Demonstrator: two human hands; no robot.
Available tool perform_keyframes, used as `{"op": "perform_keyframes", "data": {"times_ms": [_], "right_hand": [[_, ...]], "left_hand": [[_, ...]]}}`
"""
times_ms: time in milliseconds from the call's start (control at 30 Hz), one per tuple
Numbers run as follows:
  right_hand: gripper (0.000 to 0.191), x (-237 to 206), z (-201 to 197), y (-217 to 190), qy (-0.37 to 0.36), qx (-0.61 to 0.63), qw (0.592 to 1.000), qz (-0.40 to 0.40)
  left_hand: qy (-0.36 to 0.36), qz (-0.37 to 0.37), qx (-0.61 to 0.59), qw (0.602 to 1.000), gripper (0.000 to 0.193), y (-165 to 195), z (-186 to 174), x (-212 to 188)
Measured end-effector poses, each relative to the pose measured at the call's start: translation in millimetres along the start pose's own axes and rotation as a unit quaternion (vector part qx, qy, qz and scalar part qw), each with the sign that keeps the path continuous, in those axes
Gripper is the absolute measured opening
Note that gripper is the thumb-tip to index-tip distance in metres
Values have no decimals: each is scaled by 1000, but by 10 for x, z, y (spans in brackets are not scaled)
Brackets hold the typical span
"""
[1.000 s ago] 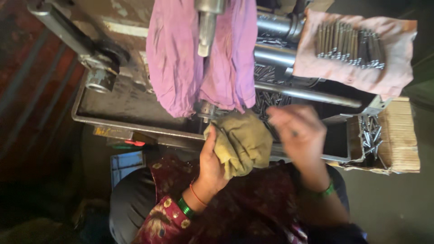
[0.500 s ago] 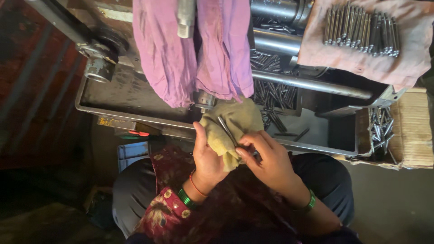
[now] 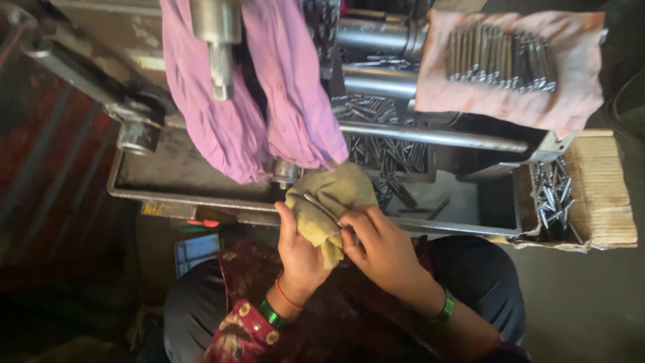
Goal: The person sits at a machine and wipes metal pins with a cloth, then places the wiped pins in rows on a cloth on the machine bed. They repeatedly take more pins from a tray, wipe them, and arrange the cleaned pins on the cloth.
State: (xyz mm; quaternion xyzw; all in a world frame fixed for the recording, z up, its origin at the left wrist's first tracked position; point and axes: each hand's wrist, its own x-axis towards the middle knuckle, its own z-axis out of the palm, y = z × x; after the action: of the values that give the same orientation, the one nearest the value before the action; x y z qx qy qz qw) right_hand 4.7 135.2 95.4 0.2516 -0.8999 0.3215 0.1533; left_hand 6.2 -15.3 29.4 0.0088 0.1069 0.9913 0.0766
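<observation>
My left hand cups a crumpled olive-yellow rag against the near rim of a metal tray. A thin metal rod lies across the rag. My right hand pinches the near end of that rod against the cloth, fingers closed around it. Both wrists wear green bangles. The hands meet just above my lap.
A purple cloth hangs over a machine spindle above the tray. Several loose rods lie in the tray. A pink cloth at upper right carries a row of several rods. A cardboard box at right holds more rods.
My right hand came down from the tray's right side to the rag and took hold of the rod lying on it. The camera view shifted slightly.
</observation>
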Motion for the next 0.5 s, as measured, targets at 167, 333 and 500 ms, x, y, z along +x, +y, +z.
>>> {"op": "perform_keyframes", "data": {"times_ms": [167,333,500], "right_hand": [[25,-15,-3,27,-13,1,999,40],[22,-69,7,99,33,-3,998,50],[21,-88,30,113,51,-10,997,63]], "left_hand": [[36,7,51,998,72,-23,83,40],[62,-11,65,996,70,-41,129,37],[69,9,58,996,65,-76,12,2]]}}
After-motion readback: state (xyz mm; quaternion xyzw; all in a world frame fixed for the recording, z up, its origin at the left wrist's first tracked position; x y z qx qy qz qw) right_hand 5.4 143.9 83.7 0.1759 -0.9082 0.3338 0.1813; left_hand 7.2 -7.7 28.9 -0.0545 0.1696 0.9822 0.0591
